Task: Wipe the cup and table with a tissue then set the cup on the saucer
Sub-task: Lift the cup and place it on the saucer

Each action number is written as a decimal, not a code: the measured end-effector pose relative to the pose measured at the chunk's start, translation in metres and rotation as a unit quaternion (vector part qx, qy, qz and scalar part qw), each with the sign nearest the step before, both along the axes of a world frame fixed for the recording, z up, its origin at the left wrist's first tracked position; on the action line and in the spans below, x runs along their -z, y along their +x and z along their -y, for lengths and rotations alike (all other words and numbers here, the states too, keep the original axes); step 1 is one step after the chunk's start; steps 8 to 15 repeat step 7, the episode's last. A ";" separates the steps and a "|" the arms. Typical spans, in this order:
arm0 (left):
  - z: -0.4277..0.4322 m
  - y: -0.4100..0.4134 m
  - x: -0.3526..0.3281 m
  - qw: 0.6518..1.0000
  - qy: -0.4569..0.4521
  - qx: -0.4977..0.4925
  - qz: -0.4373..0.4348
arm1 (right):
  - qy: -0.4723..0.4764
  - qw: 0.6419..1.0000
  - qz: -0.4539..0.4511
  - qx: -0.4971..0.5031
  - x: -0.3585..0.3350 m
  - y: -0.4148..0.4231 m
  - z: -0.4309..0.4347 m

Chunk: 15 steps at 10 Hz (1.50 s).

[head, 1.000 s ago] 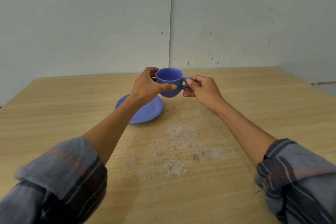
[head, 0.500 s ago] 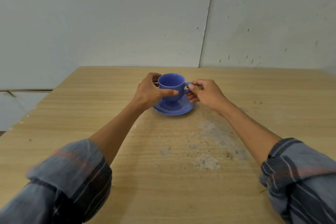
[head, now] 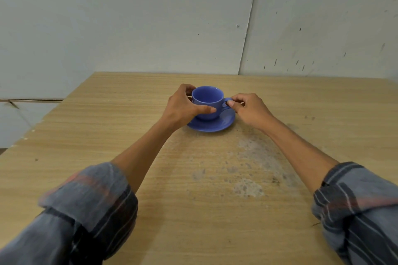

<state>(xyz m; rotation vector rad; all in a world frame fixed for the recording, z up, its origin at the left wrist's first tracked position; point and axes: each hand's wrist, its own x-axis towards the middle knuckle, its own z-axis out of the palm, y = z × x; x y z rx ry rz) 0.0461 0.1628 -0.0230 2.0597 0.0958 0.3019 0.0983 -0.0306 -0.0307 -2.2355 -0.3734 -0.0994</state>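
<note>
While the blue cup point(head: 207, 101) stands upright on its blue saucer point(head: 212, 123) toward the far side of the wooden worktop point(head: 107, 135), we wrap our left hand point(head: 185, 106) around its body. Our right hand point(head: 247, 107) pinches the handle between thumb and fingers.

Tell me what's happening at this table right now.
A person is setting a blue cup on a matching saucer on a wooden table. The left hand wraps the cup's body and the right hand pinches its handle. The cup stands upright on the saucer, both hands on it. No tissue is in sight.
</note>
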 end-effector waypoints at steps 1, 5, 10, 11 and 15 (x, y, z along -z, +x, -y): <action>0.002 -0.001 0.000 1.000 0.007 0.003 0.001 | -0.006 1.000 -0.006 -0.008 0.001 -0.001 0.002; -0.011 -0.008 -0.028 0.997 0.045 0.019 -0.052 | -0.033 0.999 0.002 -0.010 -0.031 -0.019 0.018; -0.023 -0.021 -0.089 0.992 0.120 0.007 -0.035 | -0.027 0.999 0.041 -0.004 -0.091 -0.047 0.035; -0.023 -0.021 -0.089 0.992 0.120 0.007 -0.035 | -0.027 0.999 0.041 -0.004 -0.091 -0.047 0.035; -0.023 -0.021 -0.089 0.992 0.120 0.007 -0.035 | -0.027 0.999 0.041 -0.004 -0.091 -0.047 0.035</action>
